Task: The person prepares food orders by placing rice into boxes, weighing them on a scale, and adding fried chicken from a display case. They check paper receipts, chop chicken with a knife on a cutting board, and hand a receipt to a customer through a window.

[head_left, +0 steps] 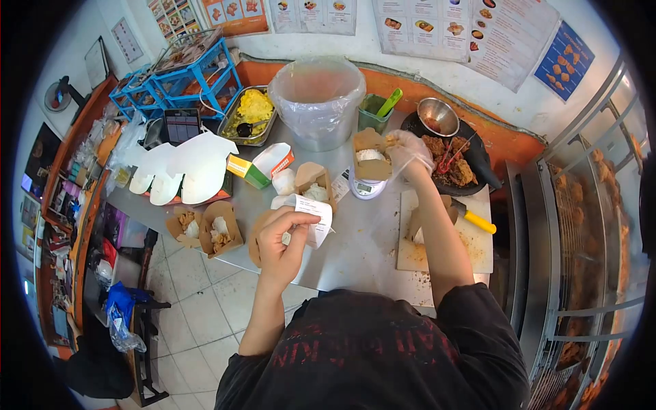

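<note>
My left hand is bare and pinches a white printed receipt above the steel table. Beneath and beside it are open brown cardboard boxes, one with a white wrapped lump inside. My right hand wears a clear plastic glove, its fingers closed at the right rim of a small cardboard box with something white in it. That box rests on a white digital kitchen scale. Whatever the gloved fingers hold is too small to make out. Just right of that hand, fried chicken and red-handled tongs lie in a black dish.
A white cutting board carries crumbs and a yellow-handled knife. Behind stand a plastic-lined bucket, a tray of yellow food and a metal bowl. Filled boxes sit at the front left edge. Another person is lower left.
</note>
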A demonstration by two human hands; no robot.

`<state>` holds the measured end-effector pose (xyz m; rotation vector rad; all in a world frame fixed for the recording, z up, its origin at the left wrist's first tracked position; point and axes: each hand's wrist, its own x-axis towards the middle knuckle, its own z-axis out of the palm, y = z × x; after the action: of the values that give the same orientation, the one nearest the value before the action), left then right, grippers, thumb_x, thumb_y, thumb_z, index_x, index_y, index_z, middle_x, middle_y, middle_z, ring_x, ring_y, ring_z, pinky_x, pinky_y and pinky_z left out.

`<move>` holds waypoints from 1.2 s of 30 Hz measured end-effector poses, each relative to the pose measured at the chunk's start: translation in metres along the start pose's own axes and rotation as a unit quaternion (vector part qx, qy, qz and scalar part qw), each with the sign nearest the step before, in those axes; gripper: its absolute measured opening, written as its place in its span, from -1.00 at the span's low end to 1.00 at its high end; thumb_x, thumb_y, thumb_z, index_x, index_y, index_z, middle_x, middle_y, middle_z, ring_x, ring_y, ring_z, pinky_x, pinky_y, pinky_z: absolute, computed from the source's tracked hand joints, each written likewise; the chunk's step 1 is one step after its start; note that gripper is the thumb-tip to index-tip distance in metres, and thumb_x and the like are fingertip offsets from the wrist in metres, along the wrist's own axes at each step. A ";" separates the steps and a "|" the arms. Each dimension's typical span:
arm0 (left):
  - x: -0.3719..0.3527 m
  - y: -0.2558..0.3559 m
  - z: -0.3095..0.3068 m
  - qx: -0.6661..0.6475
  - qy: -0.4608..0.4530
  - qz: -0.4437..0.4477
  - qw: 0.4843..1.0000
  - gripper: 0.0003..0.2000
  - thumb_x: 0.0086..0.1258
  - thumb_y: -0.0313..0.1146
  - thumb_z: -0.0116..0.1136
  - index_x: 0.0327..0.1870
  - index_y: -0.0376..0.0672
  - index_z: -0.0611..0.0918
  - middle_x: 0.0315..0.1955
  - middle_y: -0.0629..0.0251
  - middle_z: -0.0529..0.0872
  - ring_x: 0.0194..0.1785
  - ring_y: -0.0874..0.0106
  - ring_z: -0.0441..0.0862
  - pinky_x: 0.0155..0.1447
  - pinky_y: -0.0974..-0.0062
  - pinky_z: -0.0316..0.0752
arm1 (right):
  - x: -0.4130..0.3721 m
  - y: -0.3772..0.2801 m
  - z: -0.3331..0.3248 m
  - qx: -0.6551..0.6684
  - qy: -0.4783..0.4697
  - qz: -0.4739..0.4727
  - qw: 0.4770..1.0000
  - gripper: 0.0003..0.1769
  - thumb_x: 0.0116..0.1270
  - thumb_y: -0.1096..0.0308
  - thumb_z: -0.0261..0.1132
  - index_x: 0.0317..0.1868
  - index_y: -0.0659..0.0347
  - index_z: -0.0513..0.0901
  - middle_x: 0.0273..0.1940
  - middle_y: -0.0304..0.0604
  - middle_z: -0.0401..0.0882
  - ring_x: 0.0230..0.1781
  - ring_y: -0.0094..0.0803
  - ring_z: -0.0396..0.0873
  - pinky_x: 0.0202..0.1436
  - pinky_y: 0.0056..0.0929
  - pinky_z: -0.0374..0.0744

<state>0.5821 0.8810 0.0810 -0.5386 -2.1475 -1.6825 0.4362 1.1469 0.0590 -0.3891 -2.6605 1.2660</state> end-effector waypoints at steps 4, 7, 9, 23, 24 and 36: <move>0.003 0.000 0.003 -0.022 -0.009 0.006 1.000 -0.85 0.26 -0.62 0.06 -0.30 -0.26 0.70 -0.39 0.29 0.67 -0.33 0.52 0.53 -0.26 0.59 0.36 | 0.009 0.038 -0.005 -0.121 -0.047 -0.103 0.986 -0.65 0.12 0.30 0.34 -0.03 0.08 0.67 -0.20 -0.12 0.69 -0.30 -0.32 0.64 -0.15 -0.35 0.58; 0.005 -0.001 0.009 -0.028 -0.024 -0.004 0.999 -0.84 0.26 -0.62 0.05 -0.29 -0.27 0.70 -0.38 0.29 0.67 -0.31 0.51 0.54 -0.24 0.59 0.37 | 0.011 0.090 -0.004 0.229 -0.020 0.033 0.973 -0.65 0.15 0.46 0.31 0.00 0.09 0.66 -0.29 -0.18 0.64 -0.34 -0.40 0.61 -0.24 -0.46 0.56; 0.007 0.001 0.015 -0.036 -0.028 -0.001 0.999 -0.84 0.26 -0.62 0.05 -0.29 -0.27 0.70 -0.37 0.28 0.67 -0.31 0.51 0.54 -0.23 0.59 0.38 | -0.015 0.100 -0.023 0.456 -0.019 0.129 0.880 -0.70 0.22 0.49 0.28 -0.01 0.14 0.59 -0.34 -0.25 0.58 -0.43 -0.50 0.50 -0.35 -0.54 0.51; 0.045 -0.006 0.059 -0.092 0.035 0.026 0.995 -0.85 0.26 -0.62 -0.01 -0.32 -0.33 0.65 -0.40 0.29 0.62 -0.33 0.55 0.50 -0.23 0.63 0.34 | -0.191 0.194 -0.192 0.563 0.151 0.010 0.812 -0.73 0.33 0.28 0.31 -0.08 0.24 0.50 -0.17 -0.09 0.57 -0.35 -0.62 0.53 -0.39 -0.86 0.55; 0.047 -0.006 0.063 -0.094 0.040 0.038 0.994 -0.85 0.26 -0.62 -0.01 -0.32 -0.33 0.65 -0.41 0.30 0.62 -0.33 0.56 0.49 -0.23 0.63 0.34 | -0.195 0.203 -0.190 0.534 0.182 0.021 0.825 -0.75 0.31 0.31 0.33 -0.10 0.23 0.52 -0.17 -0.09 0.58 -0.35 -0.62 0.53 -0.39 -0.86 0.55; 0.038 0.003 0.058 -0.068 0.022 0.054 0.996 -0.86 0.25 -0.64 0.00 -0.35 -0.33 0.65 -0.41 0.26 0.63 -0.31 0.48 0.52 -0.19 0.57 0.37 | -0.123 0.139 -0.070 0.525 0.044 0.065 0.847 -0.77 0.11 0.63 0.34 -0.21 0.31 0.54 -0.10 -0.04 0.53 -0.14 -0.23 0.63 0.00 -0.36 0.68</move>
<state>0.5478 0.9414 0.0896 -0.6372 -1.9458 -1.7724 0.5941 1.2453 -0.0103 -0.4105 -1.4945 2.3762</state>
